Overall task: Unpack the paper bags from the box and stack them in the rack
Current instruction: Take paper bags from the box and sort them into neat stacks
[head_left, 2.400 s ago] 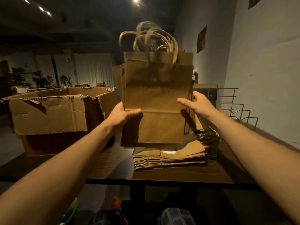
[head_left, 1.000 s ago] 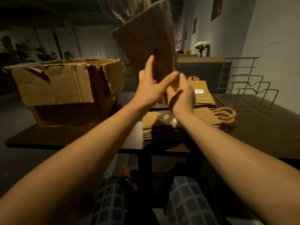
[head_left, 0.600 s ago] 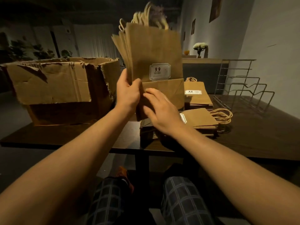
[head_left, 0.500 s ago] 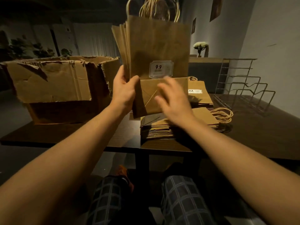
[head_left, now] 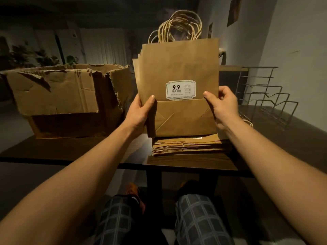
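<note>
I hold a bundle of several flat brown paper bags (head_left: pixel 178 68) upright, handles up, with a white "9.9" label facing me. My left hand (head_left: pixel 139 110) grips its left edge and my right hand (head_left: pixel 223 106) grips its right edge. The bundle's bottom edge is just above or resting on a flat stack of more bags (head_left: pixel 185 144) on the dark table (head_left: pixel 74 149). The torn cardboard box (head_left: pixel 67 96) stands open at the left. The wire rack (head_left: pixel 265 101) stands at the right by the wall, with no bags in its visible slots.
A white wall runs along the right behind the rack. The table's front edge crosses below the bag stack, and my legs in checked trousers are under it. Loose bag handles (head_left: pixel 248 122) peek out behind my right wrist.
The bundle was turned round so its labelled side faces me. My right hand moved from the bundle's front to its right edge, and both hands now square it upright over the flat stack.
</note>
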`<action>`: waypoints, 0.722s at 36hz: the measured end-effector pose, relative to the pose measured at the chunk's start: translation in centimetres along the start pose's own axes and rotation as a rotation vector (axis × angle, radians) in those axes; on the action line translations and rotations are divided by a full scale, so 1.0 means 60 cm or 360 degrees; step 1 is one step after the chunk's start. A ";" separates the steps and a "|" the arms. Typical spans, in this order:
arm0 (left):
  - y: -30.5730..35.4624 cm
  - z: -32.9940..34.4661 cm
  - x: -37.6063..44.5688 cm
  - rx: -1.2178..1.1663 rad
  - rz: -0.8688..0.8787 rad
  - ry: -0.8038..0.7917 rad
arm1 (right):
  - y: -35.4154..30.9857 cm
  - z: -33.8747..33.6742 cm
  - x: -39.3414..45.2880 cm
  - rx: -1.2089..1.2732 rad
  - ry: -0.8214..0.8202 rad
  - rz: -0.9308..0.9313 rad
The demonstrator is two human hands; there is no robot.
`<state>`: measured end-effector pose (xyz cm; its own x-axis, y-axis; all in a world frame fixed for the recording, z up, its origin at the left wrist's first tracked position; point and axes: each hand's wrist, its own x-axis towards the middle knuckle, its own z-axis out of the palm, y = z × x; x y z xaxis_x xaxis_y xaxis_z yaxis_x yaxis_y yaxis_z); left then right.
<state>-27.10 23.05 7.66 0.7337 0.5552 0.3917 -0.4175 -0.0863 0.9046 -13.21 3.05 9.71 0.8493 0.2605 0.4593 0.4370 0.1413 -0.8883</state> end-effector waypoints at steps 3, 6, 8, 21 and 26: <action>-0.006 0.001 -0.003 -0.0081 -0.0031 0.0028 | -0.004 -0.002 0.001 0.0092 -0.0035 0.0018; -0.006 0.002 -0.002 -0.0107 -0.0008 0.0038 | -0.008 -0.007 0.003 0.0160 -0.0146 0.0056; -0.001 0.002 -0.003 -0.0093 -0.0001 0.0029 | -0.009 -0.010 0.005 0.0159 -0.0197 0.0080; 0.014 -0.015 0.054 -0.0124 -0.0208 -0.0114 | -0.011 -0.027 0.073 0.0483 -0.0212 0.0411; 0.025 -0.002 0.134 -0.0139 -0.0240 -0.0012 | -0.031 -0.027 0.143 0.0626 -0.0410 0.0677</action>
<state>-21.91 27.47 12.16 0.7955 0.5500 0.2543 -0.3474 0.0701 0.9351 -6.23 3.51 15.28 0.8048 0.5856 0.0966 -0.1065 0.3026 -0.9471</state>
